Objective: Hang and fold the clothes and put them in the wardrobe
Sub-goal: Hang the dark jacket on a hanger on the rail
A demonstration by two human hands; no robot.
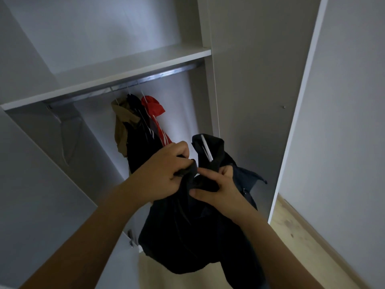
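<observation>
A dark navy garment hangs bunched in front of the open wardrobe. My left hand grips a fold of its collar from the left. My right hand pinches the cloth from the right, just beside the left hand. A white hanger pokes out of the garment's top, above my right hand. On the metal rail hang a tan garment, a dark striped garment and a red one.
A white shelf runs above the rail. An empty grey hanger hangs at the rail's left end. The open wardrobe door stands at the right, with wood floor beyond. A door handle shows at the lower left.
</observation>
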